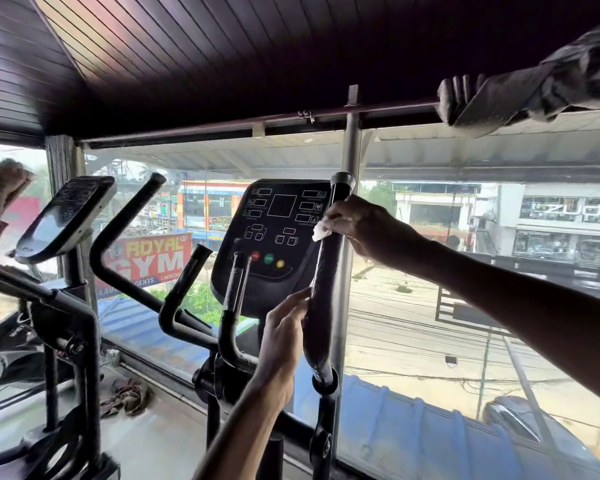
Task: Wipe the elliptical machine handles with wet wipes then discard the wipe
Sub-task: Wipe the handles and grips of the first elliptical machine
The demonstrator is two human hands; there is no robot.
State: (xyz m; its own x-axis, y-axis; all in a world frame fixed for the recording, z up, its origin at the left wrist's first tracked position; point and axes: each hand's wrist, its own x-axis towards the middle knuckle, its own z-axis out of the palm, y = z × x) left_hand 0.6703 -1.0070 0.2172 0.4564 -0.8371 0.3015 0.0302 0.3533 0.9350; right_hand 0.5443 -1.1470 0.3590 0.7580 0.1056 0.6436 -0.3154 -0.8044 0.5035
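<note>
Landmark here is the elliptical's console (274,237), the black panel with the red, green and yellow buttons. Just to the right of it stands the right handle (321,289), a tall black padded bar running up past the console's top edge. The right hand (355,225) is wrapped around that handle near the top, level with the console's screen, pressing a white wet wipe (321,232) against it — a crumpled corner of the wipe pokes out on the console side. The left hand (284,337) is lower down, below the console's bottom edge, fingers loosely extended and resting on the same handle rather than clenched around it. Left of the console, the other handle (184,285) sits untouched.
</note>
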